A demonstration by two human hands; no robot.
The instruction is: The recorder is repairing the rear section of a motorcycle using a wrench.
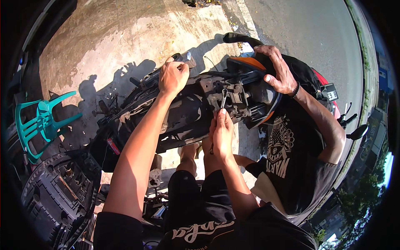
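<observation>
The left hand's fingertips are hidden below curled knuckles, so I cannot tell the grip of that left hand (173, 77). The right hand (222, 131), reaching forward, pinches a wrench (224, 99)

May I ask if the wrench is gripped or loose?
Gripped: the right hand closes around the wrench, whose end projects beyond it.

A stained concrete pavement (125, 37) lies brightly sunlit and crossed by dark shadows (141, 69), with a teal plastic chair (49, 125) at left, a grey asphalt road (308, 35) at upper right, and leafy trees (361, 198) at lower right.
</observation>
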